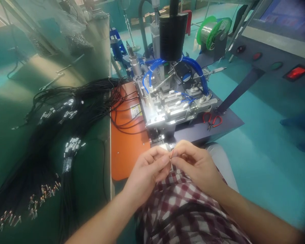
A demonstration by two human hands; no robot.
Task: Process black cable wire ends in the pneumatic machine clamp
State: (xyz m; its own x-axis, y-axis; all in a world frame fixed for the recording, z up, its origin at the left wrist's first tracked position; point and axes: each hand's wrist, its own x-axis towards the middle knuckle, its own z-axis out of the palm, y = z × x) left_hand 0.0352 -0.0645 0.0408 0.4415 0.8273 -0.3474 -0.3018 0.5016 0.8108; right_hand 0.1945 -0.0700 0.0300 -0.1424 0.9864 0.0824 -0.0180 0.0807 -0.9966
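Observation:
My left hand [151, 166] and my right hand [197, 167] meet in front of my lap, just below the near side of a metal machine [167, 98]. Thumb and fingers of both are pinched together on a short, thin orange wire [171, 154]. Its ends are hidden by the fingertips. Beyond my left hand, an orange plate [128, 149] carries several black cables [123, 127] that lead to the machine.
Bundles of black cables with metal connectors [72, 145] and bare wire ends [44, 196] cover the green table [94, 189] at left. Red-handled pliers [212, 120] lie right of the machine. A solder-like wire spool [210, 32] and a control box [271, 47] stand behind.

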